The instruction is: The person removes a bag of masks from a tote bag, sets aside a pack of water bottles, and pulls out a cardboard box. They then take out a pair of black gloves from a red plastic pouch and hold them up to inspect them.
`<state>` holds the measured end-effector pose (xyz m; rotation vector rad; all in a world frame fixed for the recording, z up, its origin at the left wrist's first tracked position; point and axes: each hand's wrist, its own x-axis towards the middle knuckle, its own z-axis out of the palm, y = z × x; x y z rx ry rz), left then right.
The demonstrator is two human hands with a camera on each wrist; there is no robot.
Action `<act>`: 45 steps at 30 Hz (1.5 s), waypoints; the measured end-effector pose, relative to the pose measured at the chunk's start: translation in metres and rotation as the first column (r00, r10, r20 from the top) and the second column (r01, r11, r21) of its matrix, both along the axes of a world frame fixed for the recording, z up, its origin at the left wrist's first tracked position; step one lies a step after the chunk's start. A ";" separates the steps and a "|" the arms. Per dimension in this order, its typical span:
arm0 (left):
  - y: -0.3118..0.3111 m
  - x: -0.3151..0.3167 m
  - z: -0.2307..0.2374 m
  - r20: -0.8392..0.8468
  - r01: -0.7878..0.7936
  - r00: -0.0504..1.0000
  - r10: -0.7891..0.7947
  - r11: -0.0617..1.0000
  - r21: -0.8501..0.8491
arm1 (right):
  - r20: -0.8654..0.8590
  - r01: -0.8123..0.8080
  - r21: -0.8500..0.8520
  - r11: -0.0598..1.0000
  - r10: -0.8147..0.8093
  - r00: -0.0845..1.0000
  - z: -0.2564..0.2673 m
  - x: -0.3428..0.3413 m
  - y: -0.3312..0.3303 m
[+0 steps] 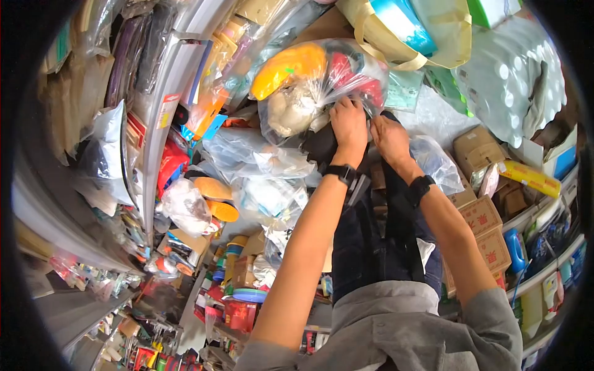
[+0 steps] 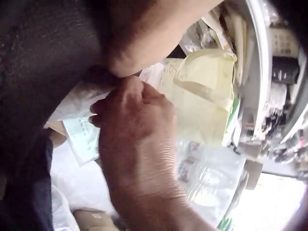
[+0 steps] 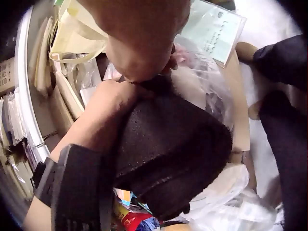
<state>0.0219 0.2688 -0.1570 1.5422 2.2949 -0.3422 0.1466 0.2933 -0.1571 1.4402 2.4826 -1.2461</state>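
Head view: dark cloth [image 1: 320, 147] just beside the left grip [image 1: 349, 127], on its outer side, and close below a clear bag [image 1: 288, 114]; cannot tell whether touching the bag. Right grip [image 1: 391, 139] close by the left, both with fingers bent in, narrow. Running downward from the right grip, a black strip [image 1: 396, 204]; cannot tell whether part of the cloth. Farther off, a tote [image 1: 455, 46]. Left wrist view: cloth large at the left side, coarse in surface, dull, no shine. Right grip with knuckles bent, meeting the left grip near the upper edge of the cloth; fingertips largely hidden, exact pinch not readable. Right wrist view: cloth at its clearest, hanging broad and rounded beneath both grips, drawn up to a narrow top between them; appears pinched there by both. Behind it, clear film [image 3: 211, 86], near but apart from the pinch as far as visible. Judged by look: probably light, soft, limp, prone to sag and fold; rough enough not to slip much, hardly fragile. Best taken by the gathered top, one grip steadying, the other working the edge; if weighty inside, worth supporting from below. Slick film best left out of the pinch.
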 end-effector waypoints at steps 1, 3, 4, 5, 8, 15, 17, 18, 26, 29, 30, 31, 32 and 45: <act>0.004 -0.002 -0.001 -0.002 -0.004 1.000 0.004 1.000 0.001 | -0.019 -0.011 0.034 0.999 0.011 1.000 -0.005 -0.002 0.003; 0.012 -0.008 0.003 0.064 -0.070 0.995 0.073 0.996 -0.048 | -0.045 -0.021 0.073 0.997 0.025 0.999 -0.008 -0.006 0.005; 0.015 -0.010 0.014 0.057 -0.073 0.996 0.075 0.996 -0.042 | 0.008 -0.015 0.036 0.999 0.015 1.000 -0.006 -0.009 0.006; 0.015 -0.012 0.026 0.106 -0.118 0.987 0.121 0.992 -0.040 | 0.062 -0.005 -0.001 1.000 0.005 0.998 -0.004 -0.013 0.006; 0.002 -0.020 0.048 0.218 -0.185 0.955 0.201 0.978 -0.095 | 0.069 0.028 -0.022 0.999 -0.027 0.997 -0.006 -0.021 -0.001; -0.065 -0.005 0.133 0.225 -0.299 0.932 0.283 0.954 0.039 | 0.018 0.088 -0.115 0.989 -0.087 0.996 0.007 -0.026 0.001; -0.083 0.010 0.118 0.328 -0.451 0.843 0.427 0.893 -0.004 | 0.039 0.082 -0.097 0.992 -0.078 0.996 0.007 -0.024 0.000; -0.089 0.013 0.106 0.427 -0.557 0.743 0.515 0.830 -0.032 | 0.058 0.076 -0.077 0.994 -0.072 0.996 0.006 -0.024 0.000; -0.065 -0.008 0.094 0.338 -0.236 0.904 0.263 0.964 -0.119 | 0.001 0.049 -0.085 0.995 -0.049 0.999 -0.006 -0.007 0.009; -0.062 -0.016 0.086 0.369 -0.024 0.927 0.070 0.991 -0.128 | -0.010 0.113 -0.148 0.982 -0.116 0.993 -0.004 -0.002 0.014; -0.064 -0.017 0.080 0.365 -0.025 0.928 0.070 0.992 -0.128 | -0.008 0.113 -0.134 0.985 -0.115 0.993 -0.004 -0.001 0.016; -0.066 -0.017 0.074 0.322 0.052 0.947 -0.009 0.991 -0.124 | -0.004 0.116 -0.118 0.986 -0.118 0.993 -0.004 0.000 0.018; -0.067 -0.014 0.067 0.281 0.129 0.955 -0.090 0.984 -0.124 | 0.005 0.121 -0.101 0.987 -0.121 0.993 -0.005 0.002 0.020; -0.014 -0.038 0.041 0.295 -0.137 0.936 0.192 0.971 -0.195 | -0.006 0.060 0.085 0.995 -0.060 0.998 0.018 -0.020 0.034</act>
